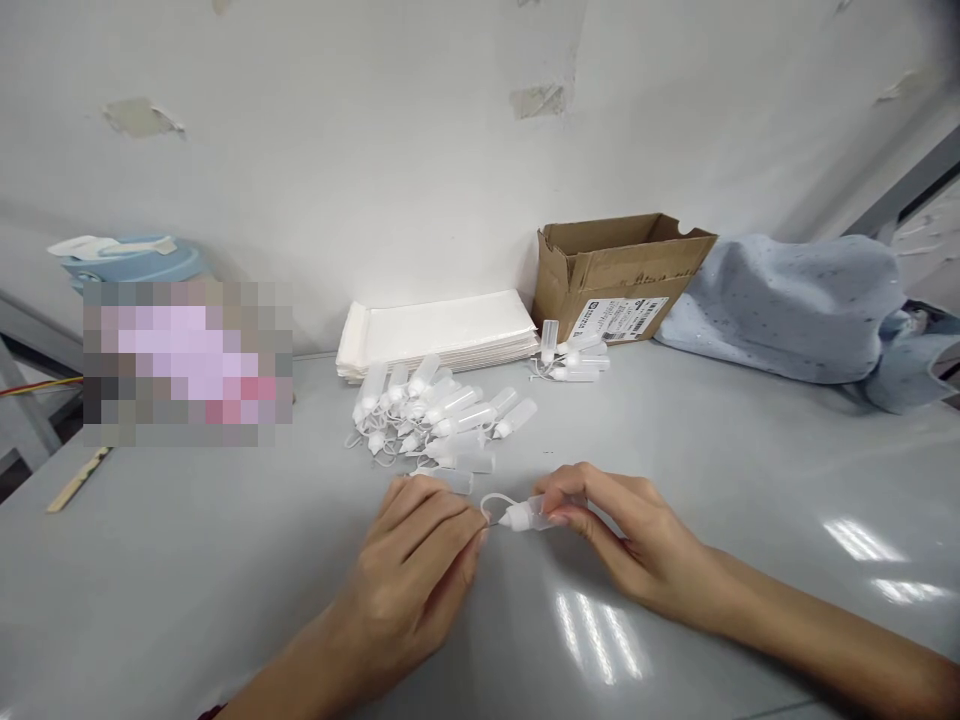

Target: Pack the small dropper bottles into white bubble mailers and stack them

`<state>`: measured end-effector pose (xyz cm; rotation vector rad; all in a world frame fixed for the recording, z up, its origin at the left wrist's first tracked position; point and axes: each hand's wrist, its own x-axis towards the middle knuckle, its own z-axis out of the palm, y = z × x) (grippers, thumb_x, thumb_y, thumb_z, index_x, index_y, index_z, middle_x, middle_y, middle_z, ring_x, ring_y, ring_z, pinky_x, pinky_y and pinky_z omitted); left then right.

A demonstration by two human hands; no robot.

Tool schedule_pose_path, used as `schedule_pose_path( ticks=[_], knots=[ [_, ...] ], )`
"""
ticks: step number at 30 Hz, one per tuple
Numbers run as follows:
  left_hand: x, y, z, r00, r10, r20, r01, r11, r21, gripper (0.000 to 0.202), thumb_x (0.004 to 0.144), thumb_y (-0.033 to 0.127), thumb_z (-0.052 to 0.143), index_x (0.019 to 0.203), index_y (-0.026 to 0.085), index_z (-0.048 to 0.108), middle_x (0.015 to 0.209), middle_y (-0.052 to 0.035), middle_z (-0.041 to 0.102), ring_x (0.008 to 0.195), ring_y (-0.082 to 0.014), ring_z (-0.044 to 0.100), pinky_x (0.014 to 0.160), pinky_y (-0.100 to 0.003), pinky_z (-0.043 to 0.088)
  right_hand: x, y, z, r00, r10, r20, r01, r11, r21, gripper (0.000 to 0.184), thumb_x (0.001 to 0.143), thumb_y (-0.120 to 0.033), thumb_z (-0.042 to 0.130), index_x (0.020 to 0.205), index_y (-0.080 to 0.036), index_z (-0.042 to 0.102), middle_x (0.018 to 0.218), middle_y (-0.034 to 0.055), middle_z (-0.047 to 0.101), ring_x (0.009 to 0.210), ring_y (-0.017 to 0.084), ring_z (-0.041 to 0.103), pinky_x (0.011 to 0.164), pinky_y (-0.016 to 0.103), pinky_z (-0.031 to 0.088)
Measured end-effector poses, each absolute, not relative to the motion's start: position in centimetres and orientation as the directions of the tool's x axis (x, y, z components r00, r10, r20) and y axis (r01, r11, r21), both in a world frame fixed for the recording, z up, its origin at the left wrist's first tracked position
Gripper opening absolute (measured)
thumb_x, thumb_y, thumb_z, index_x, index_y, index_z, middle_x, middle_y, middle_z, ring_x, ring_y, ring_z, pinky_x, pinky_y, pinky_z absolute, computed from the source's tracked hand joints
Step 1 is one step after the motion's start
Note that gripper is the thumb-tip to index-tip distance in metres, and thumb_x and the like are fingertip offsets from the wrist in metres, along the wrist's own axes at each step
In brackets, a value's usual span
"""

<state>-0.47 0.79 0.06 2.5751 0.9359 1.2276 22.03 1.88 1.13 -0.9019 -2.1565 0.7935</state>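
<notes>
Low over the grey table, my right hand pinches a small clear dropper bottle lying on its side, white tip pointing left. My left hand is closed in a pinch at the bottle's thin looped cap tether. Just beyond my hands lies a pile of several like bottles with loose caps and loops.
A stack of white flat bags lies against the wall. An open cardboard box stands to its right, with a few more bottles in front of it. Blue cloth lies at the far right. A wooden stick rests at left.
</notes>
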Motion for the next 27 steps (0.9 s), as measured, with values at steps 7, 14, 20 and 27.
schedule_pose_path(
  ticks=[7,14,20,27],
  knots=[
    [-0.44,1.12,0.51,0.443,0.617,0.650,0.519,-0.768,0.375,0.018,0.084,0.005,0.054,0.097,0.017,0.059,0.078,-0.0028,0.065,0.074,-0.0164,0.054,0.070,-0.034,0.046,21.85,1.66,1.06,-0.509,0.800,0.318,0.414,0.551,-0.725,0.012,0.094,-0.014,0.038,0.094,-0.021,0.048,0.081,0.0028,0.062,0.069,0.014,0.058,0.062,0.026,0.046],
    [-0.16,0.96,0.48,0.406,0.632,0.660,0.530,-0.751,0.393,0.015,0.083,0.004,0.056,0.091,0.017,0.059,0.076,-0.0016,0.064,0.072,-0.0163,0.054,0.068,-0.033,0.045,21.91,1.58,1.63,-0.502,0.842,0.198,0.422,0.438,-0.794,0.009,0.096,-0.022,0.039,0.094,-0.022,0.048,0.073,-0.0004,0.058,0.062,0.014,0.055,0.057,0.026,0.042],
    [-0.44,1.15,0.27,0.399,0.610,0.685,0.553,-0.756,0.350,0.016,0.084,0.005,0.057,0.091,0.019,0.059,0.075,-0.0009,0.064,0.070,-0.0163,0.055,0.068,-0.034,0.045,21.99,1.98,1.69,-0.523,0.837,0.162,0.444,0.430,-0.786,0.019,0.090,-0.026,0.054,0.109,-0.021,0.049,0.084,0.0018,0.062,0.063,0.013,0.054,0.057,0.025,0.045],
    [-0.46,1.14,0.87,0.377,0.616,0.692,0.578,-0.740,0.344,0.015,0.084,0.007,0.056,0.091,0.020,0.059,0.074,-0.0010,0.064,0.070,-0.0172,0.054,0.065,-0.034,0.045,22.21,2.45,1.80,-0.535,0.792,0.294,0.409,0.547,-0.730,0.018,0.094,-0.022,0.047,0.108,-0.018,0.057,0.082,0.0036,0.061,0.067,0.014,0.056,0.059,0.025,0.044]
  ],
)
